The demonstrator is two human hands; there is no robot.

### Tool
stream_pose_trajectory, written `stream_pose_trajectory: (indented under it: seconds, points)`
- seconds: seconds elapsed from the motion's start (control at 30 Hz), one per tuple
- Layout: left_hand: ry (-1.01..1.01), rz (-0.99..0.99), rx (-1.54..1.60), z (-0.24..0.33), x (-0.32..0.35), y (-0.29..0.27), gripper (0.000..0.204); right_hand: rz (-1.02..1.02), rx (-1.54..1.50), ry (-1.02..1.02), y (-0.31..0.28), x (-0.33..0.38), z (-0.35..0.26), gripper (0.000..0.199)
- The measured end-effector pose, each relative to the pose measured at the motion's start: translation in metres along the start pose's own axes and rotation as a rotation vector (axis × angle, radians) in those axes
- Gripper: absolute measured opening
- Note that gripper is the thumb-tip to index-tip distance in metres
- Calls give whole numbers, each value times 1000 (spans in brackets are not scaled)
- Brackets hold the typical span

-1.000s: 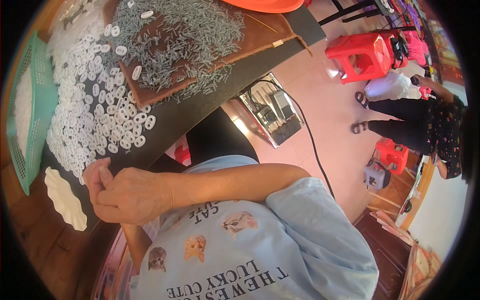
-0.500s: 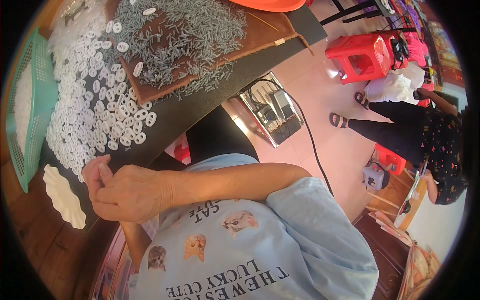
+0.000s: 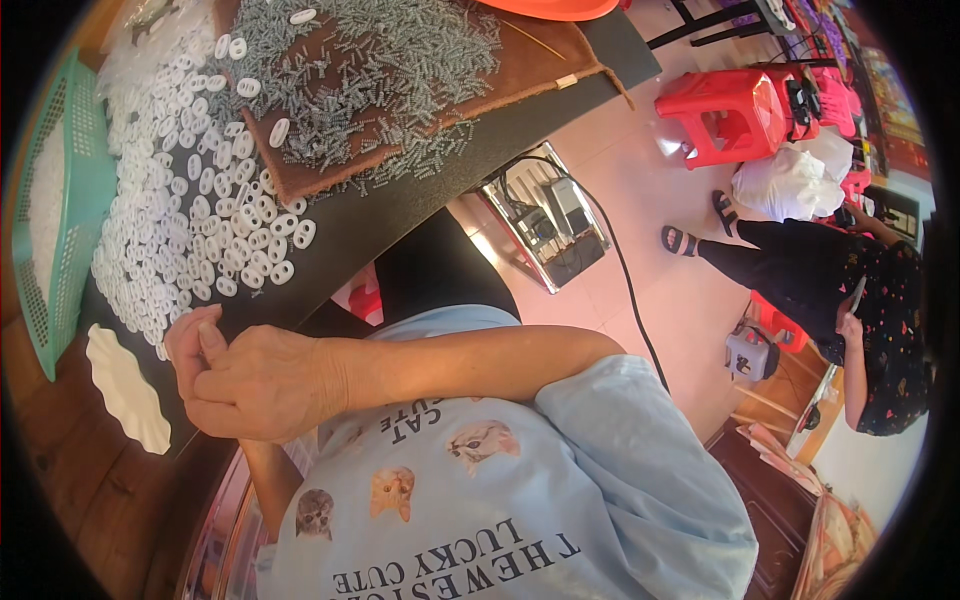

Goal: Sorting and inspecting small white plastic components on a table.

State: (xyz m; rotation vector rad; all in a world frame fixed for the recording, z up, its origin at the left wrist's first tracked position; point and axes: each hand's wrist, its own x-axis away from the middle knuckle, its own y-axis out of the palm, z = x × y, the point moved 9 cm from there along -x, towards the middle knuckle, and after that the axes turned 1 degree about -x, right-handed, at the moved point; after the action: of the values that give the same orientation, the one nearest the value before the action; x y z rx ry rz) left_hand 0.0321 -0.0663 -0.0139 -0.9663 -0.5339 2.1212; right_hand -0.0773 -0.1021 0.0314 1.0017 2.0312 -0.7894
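White plastic oval pieces (image 3: 150, 240) lie in a thick spread on the black tabletop (image 3: 345, 235), running from eleven to twelve o'clock of my hands, and the closest of them sit just beside my fingertips. I have my right hand (image 3: 270, 385) folded over my left hand (image 3: 188, 345), its fingers curled in narrow. The left is partly hidden beneath, with its fingers poking out toward the pieces; I cannot tell whether either palm has something in it.

At nine o'clock, near my knuckles, is a white wavy-edged dish (image 3: 128, 390). A green basket (image 3: 92, 180) stands at ten to eleven, beyond the ovals, with pale stuff inside. Toward one o'clock, a heap of small grey bits (image 3: 380, 80) covers much of a brown cloth (image 3: 525, 65), some spilling over its near edge onto the tabletop. An orange dish (image 3: 555, 8) shows past the cloth, between one and two.

My light blue shirt (image 3: 610, 440) fills four o'clock. Well off at two are a red stool (image 3: 740, 85) and a white bag (image 3: 785, 185) on the pink floor (image 3: 620, 150). At three, another person (image 3: 890, 310) in dark clothes holds something thin.
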Motion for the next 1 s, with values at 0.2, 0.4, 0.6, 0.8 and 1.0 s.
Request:
stream_pose_trajectory:
  seconds: [0.2, 0.4, 0.6, 0.8, 1.0]
  points:
    - [-56, -20, 18, 4, 1, 5, 21, 11, 12, 1, 1, 4, 3, 19]
    - [-34, 4, 49, 1, 2, 0, 19, 12, -3, -5, 2, 2, 1, 21]
    - [-40, -18, 28, -3, 1, 2, 18, 5, 10, 11, 1, 2, 3, 21]
    - [-57, -23, 13, -3, 5, 0, 18, -8, -18, 8, 5, 4, 1, 20]
    - [-22, -16, 55, -5, 0, 4, 16, -21, 0, 10, 5, 0, 5, 19]
